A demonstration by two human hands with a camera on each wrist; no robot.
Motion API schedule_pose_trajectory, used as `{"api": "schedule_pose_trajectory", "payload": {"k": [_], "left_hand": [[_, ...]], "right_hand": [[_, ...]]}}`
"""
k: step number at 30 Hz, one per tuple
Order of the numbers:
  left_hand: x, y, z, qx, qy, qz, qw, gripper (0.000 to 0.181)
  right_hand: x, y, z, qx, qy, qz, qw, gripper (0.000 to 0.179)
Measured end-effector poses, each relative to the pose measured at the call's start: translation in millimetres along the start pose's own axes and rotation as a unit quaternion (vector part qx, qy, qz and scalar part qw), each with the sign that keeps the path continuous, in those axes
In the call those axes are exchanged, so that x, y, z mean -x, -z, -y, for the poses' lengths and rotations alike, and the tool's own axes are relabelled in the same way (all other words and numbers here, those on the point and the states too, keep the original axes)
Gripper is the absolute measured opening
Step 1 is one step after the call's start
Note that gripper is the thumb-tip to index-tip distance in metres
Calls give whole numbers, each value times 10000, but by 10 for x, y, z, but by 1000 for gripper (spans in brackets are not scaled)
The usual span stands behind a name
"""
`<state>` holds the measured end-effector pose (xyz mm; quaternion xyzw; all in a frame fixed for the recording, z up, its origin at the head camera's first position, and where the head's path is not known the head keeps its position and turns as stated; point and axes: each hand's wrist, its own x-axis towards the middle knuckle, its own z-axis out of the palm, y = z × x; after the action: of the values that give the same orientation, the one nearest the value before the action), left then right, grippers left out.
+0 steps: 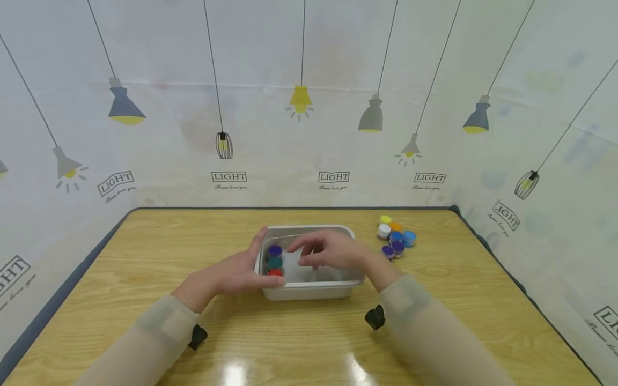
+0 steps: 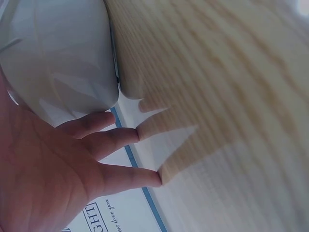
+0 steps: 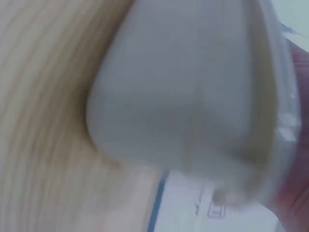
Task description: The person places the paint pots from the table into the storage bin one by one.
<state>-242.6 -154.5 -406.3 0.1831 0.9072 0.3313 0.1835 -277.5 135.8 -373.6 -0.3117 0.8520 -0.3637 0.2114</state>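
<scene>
A white plastic bin [image 1: 309, 292] stands on the table in the middle of the head view. Along its left end inside are three small paint jars: a purple-lidded jar [image 1: 275, 251], a teal-lidded jar [image 1: 274, 263] and a red-lidded jar [image 1: 275, 273]. My left hand [image 1: 236, 273] spreads around the bin's left end, thumb along the near rim. In the left wrist view its straight fingers [image 2: 125, 178] reach down to the tabletop. Over the bin's interior hangs my right hand [image 1: 333, 250], fingers loosely bent, nothing visible between thumb and index finger. The right wrist view is blurred.
On the table right of the bin lies a cluster of several more paint jars, among them a white-lidded jar [image 1: 383, 231], a yellow-lidded jar [image 1: 385, 220] and a light-blue-lidded jar [image 1: 409, 238]. A lamp-patterned backdrop [image 1: 270, 134] rises behind the wooden table [image 1: 183, 236].
</scene>
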Motion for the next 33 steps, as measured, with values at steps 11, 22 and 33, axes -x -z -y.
{"api": "schedule_pose_trajectory", "payload": {"k": [11, 22, 33], "left_hand": [[23, 15, -46, 17, -85, -52, 9999, 140], [41, 9, -62, -19, -50, -22, 10000, 139], [27, 2, -41, -29, 4, -9, 10000, 139]], "right_hand": [[551, 531, -253, -224, -115, -1092, 9937, 32], [1158, 843, -748, -436, -761, -1752, 9806, 35], [1526, 972, -1204, -156, -1104, -1973, 9740, 43]]}}
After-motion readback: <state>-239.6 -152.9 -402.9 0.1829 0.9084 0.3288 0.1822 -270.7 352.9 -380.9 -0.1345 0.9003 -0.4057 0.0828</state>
